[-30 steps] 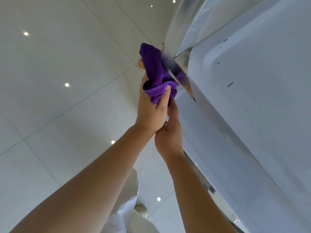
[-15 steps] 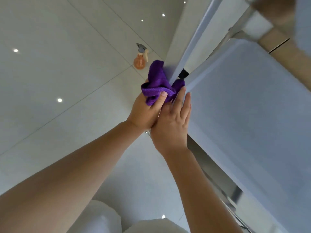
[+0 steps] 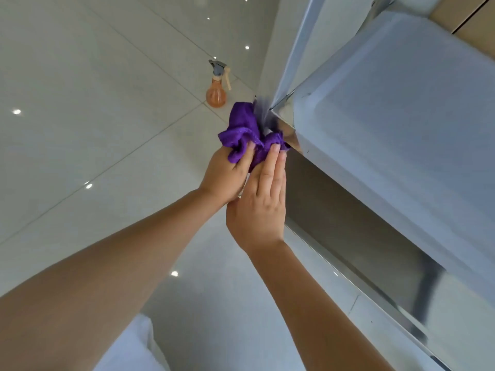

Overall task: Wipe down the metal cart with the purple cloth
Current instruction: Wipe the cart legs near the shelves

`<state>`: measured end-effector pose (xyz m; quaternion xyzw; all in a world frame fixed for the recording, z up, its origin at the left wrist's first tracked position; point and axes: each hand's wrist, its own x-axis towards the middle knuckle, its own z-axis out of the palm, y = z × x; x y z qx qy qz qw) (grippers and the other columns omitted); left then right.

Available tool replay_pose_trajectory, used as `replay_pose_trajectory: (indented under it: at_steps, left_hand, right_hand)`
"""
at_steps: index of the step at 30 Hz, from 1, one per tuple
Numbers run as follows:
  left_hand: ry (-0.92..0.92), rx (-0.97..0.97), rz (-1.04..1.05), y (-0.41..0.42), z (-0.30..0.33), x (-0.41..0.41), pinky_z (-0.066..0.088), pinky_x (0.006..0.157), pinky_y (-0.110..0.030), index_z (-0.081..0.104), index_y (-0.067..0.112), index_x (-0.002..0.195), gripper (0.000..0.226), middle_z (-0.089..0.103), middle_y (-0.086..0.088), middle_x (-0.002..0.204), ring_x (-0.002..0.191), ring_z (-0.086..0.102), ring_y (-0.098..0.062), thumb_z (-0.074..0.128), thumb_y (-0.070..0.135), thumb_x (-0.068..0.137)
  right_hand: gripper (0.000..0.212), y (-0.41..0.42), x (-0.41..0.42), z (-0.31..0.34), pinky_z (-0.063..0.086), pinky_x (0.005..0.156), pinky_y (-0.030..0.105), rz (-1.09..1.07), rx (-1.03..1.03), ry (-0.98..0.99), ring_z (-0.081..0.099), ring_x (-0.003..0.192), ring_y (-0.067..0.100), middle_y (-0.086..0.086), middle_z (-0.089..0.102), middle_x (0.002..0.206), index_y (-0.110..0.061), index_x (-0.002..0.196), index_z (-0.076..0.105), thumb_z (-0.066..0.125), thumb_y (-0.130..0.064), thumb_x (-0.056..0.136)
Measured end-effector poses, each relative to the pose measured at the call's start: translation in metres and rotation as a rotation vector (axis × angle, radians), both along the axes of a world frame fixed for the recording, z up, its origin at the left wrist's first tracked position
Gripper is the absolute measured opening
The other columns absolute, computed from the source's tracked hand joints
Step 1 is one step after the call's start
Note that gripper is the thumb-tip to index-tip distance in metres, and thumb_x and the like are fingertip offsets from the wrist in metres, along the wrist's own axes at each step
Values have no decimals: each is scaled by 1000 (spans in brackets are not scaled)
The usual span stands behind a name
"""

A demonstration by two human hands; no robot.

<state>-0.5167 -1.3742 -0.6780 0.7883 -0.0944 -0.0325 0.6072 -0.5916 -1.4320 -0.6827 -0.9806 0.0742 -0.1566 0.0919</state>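
metal cart fills the 3 o'clock side, tiled floor at 9, spray bottle at 12. purple cloth bunched on the cart's corner post. left hand grips it, right hand presses flat-fingered. best to keep firm pressure, wrap the cloth round the post.

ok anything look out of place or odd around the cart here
Only one thing stands out: an orange spray bottle with a grey trigger stands upright on the white tiled floor, beyond the metal cart, where it could be kicked. No spill or damage shows. The bunched purple cloth sits at the cart's corner post.
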Motion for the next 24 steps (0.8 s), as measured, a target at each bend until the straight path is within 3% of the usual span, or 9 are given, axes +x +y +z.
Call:
replay_pose_trajectory:
  at_steps: [2,4,9,13,15,18,20,24]
  left_hand:
    - [-7,-10,-3,-3,-10,-3,47,70,-20,57,17,92,27,62,3,80,77,60,-13,42,39,89]
    - [-31,12,-3,-6,-19,-6,47,75,-19,59,11,105,30,62,1,91,85,60,-15,46,35,93]
    - [-21,80,-3,-5,-54,-7,40,69,-1,58,6,115,28,60,1,97,88,58,-13,48,24,96]
    - [40,158,-14,-3,-85,-12,42,67,-9,58,7,115,28,64,-5,100,87,59,-16,47,26,97]
    - [78,191,-5,-4,-98,-15,40,62,-2,57,8,115,28,61,-1,95,81,56,-12,46,25,97]
    - [148,190,17,-9,-110,-21,39,59,-2,53,9,117,28,59,0,95,79,54,-11,41,27,99]
    - [240,173,51,-12,-111,-26,42,63,-11,51,10,119,31,60,-5,100,84,55,-16,37,30,100]
    - [330,166,85,-23,-95,-48,40,51,-5,48,8,124,34,56,-4,101,88,56,-20,37,30,100]
  right_hand:
    - [80,-4,5,-13,8,118,40,-37,48,72,14,142,39,28,17,152,4,144,26,60,-17,75]
    - [81,-8,12,-24,-3,116,36,-7,70,168,3,144,36,25,4,155,-1,149,10,55,-24,85]
    - [78,-17,12,-47,-8,115,34,68,129,351,-16,144,26,13,-18,156,-9,150,-5,46,-24,92]
    - [78,-29,4,-69,-13,112,47,56,-58,558,-19,143,29,7,-15,158,-14,151,-4,45,-36,94]
    - [78,-34,1,-79,-15,111,50,69,-127,629,-20,143,30,5,-14,158,-16,151,-5,44,-38,94]
    - [77,-35,-3,-89,-16,111,50,78,-130,630,-21,143,29,4,-14,158,-16,151,-6,43,-35,93]
    - [76,-33,-7,-86,-15,111,49,75,-81,601,-19,143,28,3,-11,159,-16,151,-1,44,-32,93]
    - [63,-42,-31,-75,-8,116,41,25,226,451,-7,145,27,3,6,159,-16,148,22,49,-21,92]
